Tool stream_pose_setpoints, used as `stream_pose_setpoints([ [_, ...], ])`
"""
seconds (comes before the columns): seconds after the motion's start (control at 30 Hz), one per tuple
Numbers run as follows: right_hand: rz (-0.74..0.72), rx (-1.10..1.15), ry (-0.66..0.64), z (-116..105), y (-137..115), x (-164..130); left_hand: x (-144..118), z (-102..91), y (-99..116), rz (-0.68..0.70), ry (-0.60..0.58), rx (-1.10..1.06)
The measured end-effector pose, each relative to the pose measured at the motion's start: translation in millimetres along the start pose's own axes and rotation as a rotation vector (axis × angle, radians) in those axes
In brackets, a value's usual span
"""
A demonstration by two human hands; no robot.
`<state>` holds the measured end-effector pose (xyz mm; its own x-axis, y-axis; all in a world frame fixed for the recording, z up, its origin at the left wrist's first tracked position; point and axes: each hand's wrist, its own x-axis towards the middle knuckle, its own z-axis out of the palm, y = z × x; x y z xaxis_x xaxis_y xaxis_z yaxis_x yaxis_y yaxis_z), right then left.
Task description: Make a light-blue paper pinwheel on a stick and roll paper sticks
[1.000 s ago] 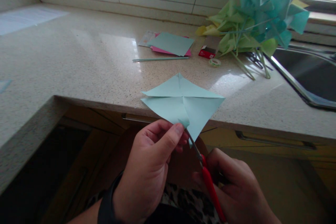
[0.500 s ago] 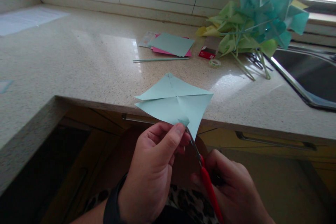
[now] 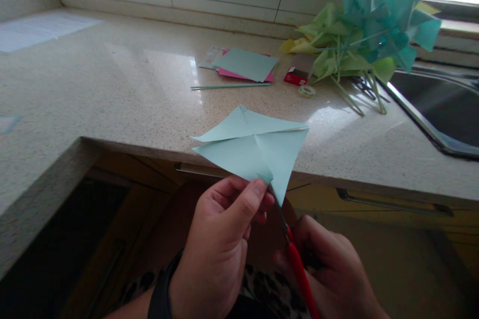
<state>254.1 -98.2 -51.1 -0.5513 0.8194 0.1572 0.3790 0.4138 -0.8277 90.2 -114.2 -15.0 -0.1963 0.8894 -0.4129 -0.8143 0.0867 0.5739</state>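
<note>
Pale blue paper square held in the air just in front of the countertop's front edge, creased on both diagonals, corners at roughly 12, 3, 6 and 9 o'clock. Its upper half overlaps the counter edge in view; can't tell if it touches.

Left hand pinches the paper's 6 o'clock corner, thumb on top, fingers curled under. Dark band on that wrist.

Right hand is closed around the red-handled scissors. Blades run up toward 11 o'clock and meet the paper at its bottom corner, right beside the left thumb tip. Blade gap hidden by paper and thumb. Hands sit close together, not touching.

Open room: bare countertop from 9 to 12 o'clock of the paper. At 12 o'clock, well apart: a thin stick, then a stack of blue and pink sheets. At 1 o'clock: small red box and tape roll just beside it. Further toward 2 o'clock: pile of green and teal paper pinwheels, sticks splayed toward the sink, whose rim bounds the counter at 3 o'clock.

Below the counter edge: drawer handles, dark space at 8 o'clock.
</note>
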Motion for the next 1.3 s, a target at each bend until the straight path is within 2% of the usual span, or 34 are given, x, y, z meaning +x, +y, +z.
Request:
stream_pose_setpoints([
  [0.2, -0.016, -0.02, 0.007, 0.0, 0.6, 0.6, 1.2, 1.0, 0.7, -0.007, 0.012, -0.003],
  [0.43, -0.077, -0.105, 0.095, 3.8, -2.3, 3.1, -1.1, 1.3, 3.8, -0.052, 0.015, -0.016],
  [0.6, -0.01, -0.258, 0.212, 3.3, -1.3, -3.1, 0.1, -0.6, 10.2, -0.031, 0.039, 0.038],
  [0.7, 0.042, -0.267, 0.261, 0.5, 2.4, -7.4, 1.5, -3.0, 15.8, -0.018, 0.024, 0.079],
  [1.1, -0.049, -0.056, 0.189, -5.2, 0.1, -1.3, 5.3, -8.4, 17.7, -0.041, 0.046, 0.113],
  [1.3, -0.006, -0.041, 0.145, -5.0, 5.6, 0.2, 5.3, -15.6, 13.8, -0.094, 0.042, 0.114],
])
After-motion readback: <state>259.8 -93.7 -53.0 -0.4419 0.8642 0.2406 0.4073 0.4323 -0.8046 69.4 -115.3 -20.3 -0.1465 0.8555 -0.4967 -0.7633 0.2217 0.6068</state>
